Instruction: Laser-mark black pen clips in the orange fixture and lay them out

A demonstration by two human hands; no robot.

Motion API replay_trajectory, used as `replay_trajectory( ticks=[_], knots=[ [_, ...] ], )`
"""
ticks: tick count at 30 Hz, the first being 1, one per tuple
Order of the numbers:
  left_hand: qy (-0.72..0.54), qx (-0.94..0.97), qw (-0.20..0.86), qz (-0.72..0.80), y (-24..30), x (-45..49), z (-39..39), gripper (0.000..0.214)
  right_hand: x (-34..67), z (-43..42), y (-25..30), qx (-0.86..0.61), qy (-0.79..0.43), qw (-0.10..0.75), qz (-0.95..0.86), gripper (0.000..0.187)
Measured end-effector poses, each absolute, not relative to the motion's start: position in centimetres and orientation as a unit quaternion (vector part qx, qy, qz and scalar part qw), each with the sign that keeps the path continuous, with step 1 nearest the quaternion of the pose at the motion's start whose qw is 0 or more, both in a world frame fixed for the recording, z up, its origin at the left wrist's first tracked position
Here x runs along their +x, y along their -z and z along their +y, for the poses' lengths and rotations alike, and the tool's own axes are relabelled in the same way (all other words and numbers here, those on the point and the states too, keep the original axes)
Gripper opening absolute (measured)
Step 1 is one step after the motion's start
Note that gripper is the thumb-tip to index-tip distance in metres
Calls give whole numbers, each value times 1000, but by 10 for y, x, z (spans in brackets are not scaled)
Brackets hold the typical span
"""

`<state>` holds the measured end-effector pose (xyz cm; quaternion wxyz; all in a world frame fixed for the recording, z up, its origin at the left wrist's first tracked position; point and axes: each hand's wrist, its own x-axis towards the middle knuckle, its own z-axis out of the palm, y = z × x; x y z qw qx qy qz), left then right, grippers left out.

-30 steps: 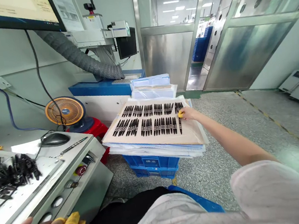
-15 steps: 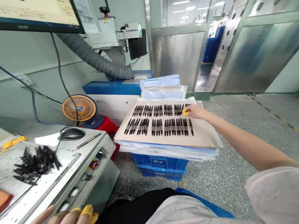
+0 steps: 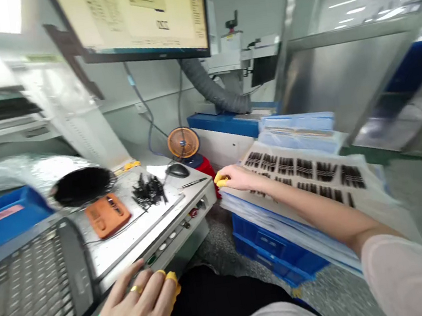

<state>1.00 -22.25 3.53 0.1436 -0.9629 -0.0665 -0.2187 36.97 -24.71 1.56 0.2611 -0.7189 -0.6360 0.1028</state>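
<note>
Holding right hand [image 3: 229, 178] above left edge of sheet [image 3: 373, 197], curled, contents impossible to tell, with left hand [image 3: 137, 310] loosely open; seemingly mid-reach between rowed black pieces [image 3: 305, 168] and loose pile [image 3: 149, 192] on bench [image 3: 199, 190], calling for careful passage.

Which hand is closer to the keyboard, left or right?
Left. The left hand is close by, on the keyboard's right. The right hand is farther off, by the paper stack.
</note>
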Motion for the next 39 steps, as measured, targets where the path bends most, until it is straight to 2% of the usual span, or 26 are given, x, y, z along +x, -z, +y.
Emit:
replay_trajectory(
  ticks=[6,18,25,34,39],
  knots=[
    [142,-967,152,-150,-46,-4,-229,28,309,-140,-1,-645,-108,290,-699,17],
    [126,-957,131,-224,-34,-25,-221,18,259,-6,-5,-698,-80,203,-682,22],
    [124,-955,119,-242,-28,-30,-216,13,254,22,6,-708,-129,167,-674,22],
    [130,-955,120,-237,-20,-28,-212,14,244,24,11,-666,-117,115,-728,16],
    [129,-956,117,-236,-18,-26,-210,14,236,21,11,-708,-70,91,-697,26]
  ],
)
